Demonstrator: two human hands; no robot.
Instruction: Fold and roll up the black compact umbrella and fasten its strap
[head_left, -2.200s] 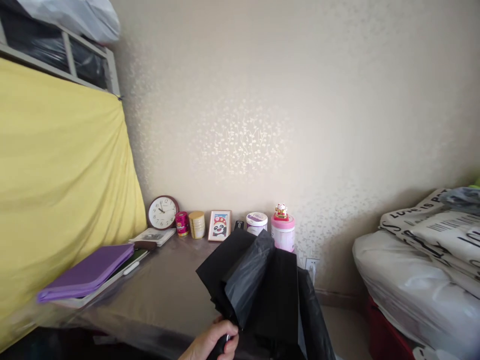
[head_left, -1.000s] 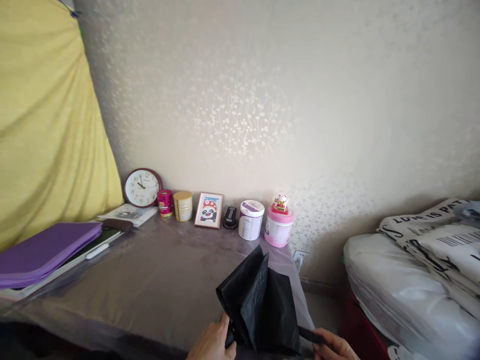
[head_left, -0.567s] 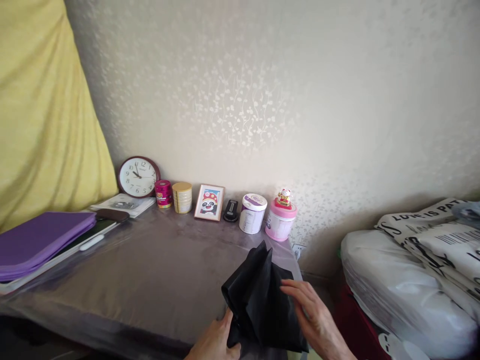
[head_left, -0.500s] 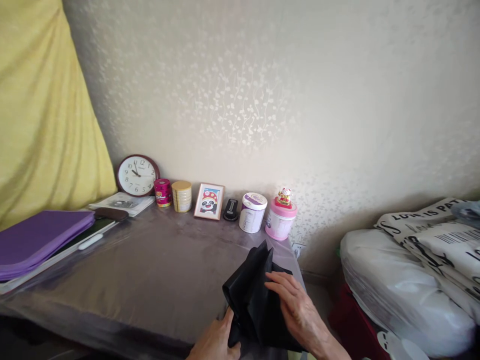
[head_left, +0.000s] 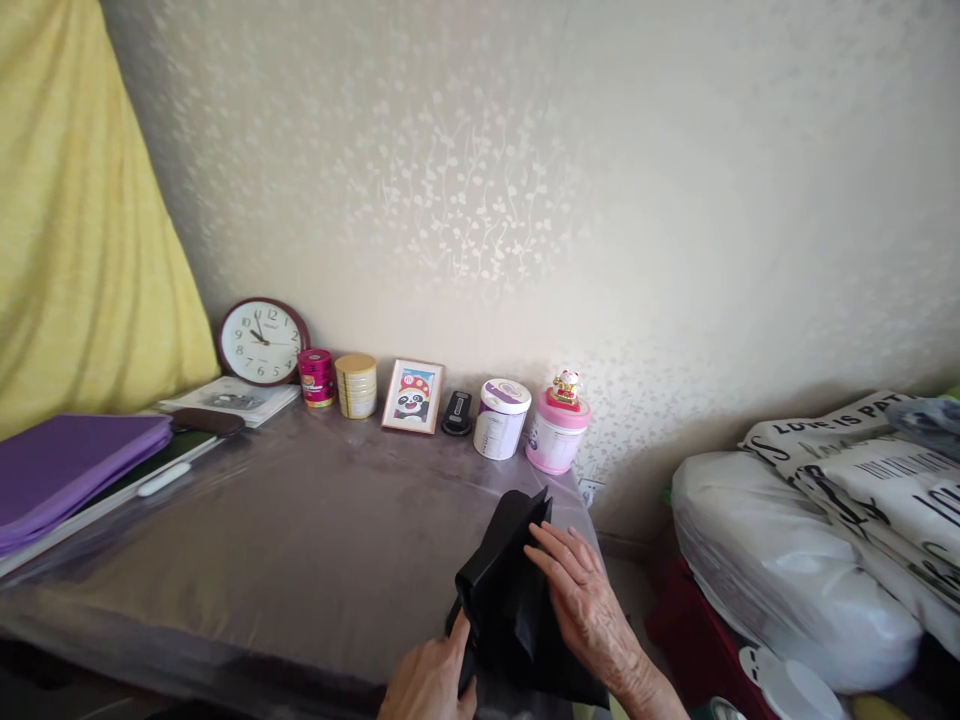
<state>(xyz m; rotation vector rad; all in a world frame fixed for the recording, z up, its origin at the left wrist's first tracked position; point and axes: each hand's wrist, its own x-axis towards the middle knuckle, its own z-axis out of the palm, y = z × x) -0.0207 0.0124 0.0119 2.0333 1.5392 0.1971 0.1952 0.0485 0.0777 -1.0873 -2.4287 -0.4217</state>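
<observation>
A black, flexible, folded item (head_left: 517, 600), like a soft pouch or bag with layered flaps, is at the table's near right corner. My left hand (head_left: 431, 670) grips its lower left edge, index finger and thumb closing on it. The fingers of my right hand (head_left: 581, 595) are stretched out and slightly apart, resting against the upper right flap. The right thumb is hidden. What lies between the folds, if anything, does not show.
Along the wall stand a clock (head_left: 262, 341), a pink can (head_left: 316, 378), a yellow-lidded jar (head_left: 356, 386), a framed panda picture (head_left: 412, 397), a small black device (head_left: 457, 412) and two tubs (head_left: 500, 422). Purple folders (head_left: 79, 470) lie left; a plastic-wrapped bundle (head_left: 780, 560) sits right.
My right hand has pressed the flap leftward, so the gap between the black item's layers is narrower. My left hand keeps its grip. The view has shifted slightly.
</observation>
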